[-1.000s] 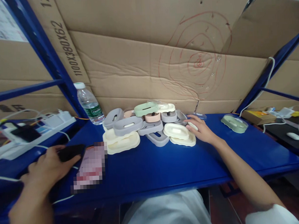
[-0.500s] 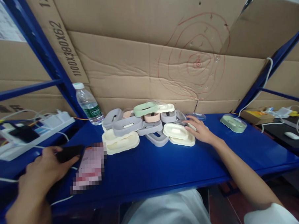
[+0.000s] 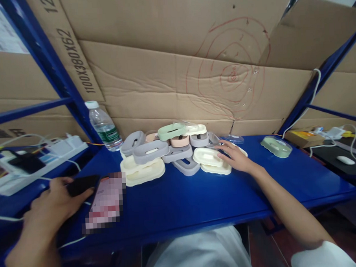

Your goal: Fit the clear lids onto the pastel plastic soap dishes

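Observation:
My left hand (image 3: 55,200) is closed around a black flat object (image 3: 82,185) at the table's left, thumb along its near side. Just right of it lies a flat pink thing (image 3: 106,201) whose surface is pixelated. My right hand (image 3: 233,154) rests at the right end of a pile of oval plastic pieces, its fingers outstretched. The fingertips are at a cream oval tray (image 3: 209,157), which lies on another cream tray (image 3: 216,170). Grey oval frames (image 3: 151,151), a peach one (image 3: 180,141) and a green one (image 3: 172,131) make up the pile.
A water bottle (image 3: 103,127) stands behind the pile on the left. Power strips with cables (image 3: 60,148) lie at far left. A separate green oval piece (image 3: 276,146) sits to the right on the blue table (image 3: 181,204). Cardboard (image 3: 140,80) walls the back.
The view has shifted slightly. Both hands stay nearly where they were, the left on the black object, the right at the cream trays.

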Demonstrator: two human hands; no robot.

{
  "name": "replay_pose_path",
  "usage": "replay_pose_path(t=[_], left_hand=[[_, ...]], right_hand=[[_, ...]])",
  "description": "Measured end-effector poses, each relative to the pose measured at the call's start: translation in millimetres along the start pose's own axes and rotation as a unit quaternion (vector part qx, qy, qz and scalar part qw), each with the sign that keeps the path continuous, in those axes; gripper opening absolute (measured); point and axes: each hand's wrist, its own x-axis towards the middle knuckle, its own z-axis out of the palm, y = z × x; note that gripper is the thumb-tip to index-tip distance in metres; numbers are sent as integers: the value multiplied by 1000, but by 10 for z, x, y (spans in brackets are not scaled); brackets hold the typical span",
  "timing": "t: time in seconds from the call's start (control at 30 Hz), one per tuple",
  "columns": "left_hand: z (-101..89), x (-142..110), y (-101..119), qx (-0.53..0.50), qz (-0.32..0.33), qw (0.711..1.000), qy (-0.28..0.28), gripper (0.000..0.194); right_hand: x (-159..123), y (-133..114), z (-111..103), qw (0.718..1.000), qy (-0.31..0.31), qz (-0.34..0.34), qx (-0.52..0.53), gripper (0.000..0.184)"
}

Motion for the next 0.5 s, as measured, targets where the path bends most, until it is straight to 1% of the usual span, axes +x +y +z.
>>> replay_pose_path(t=[0.1, 0.23, 0.5], left_hand=[[-59, -84, 76, 10, -39, 999, -13, 89], [-85, -134, 119, 11, -41, 999, -12, 91], [-65, -140, 106, 15, -39, 999, 4, 94]], right_hand=[[-7, 7, 3, 1000, -8, 2, -2, 50], [-12, -1, 20, 1000, -24, -4, 7, 49], [-9, -55, 28, 999, -45, -6, 19, 49]])
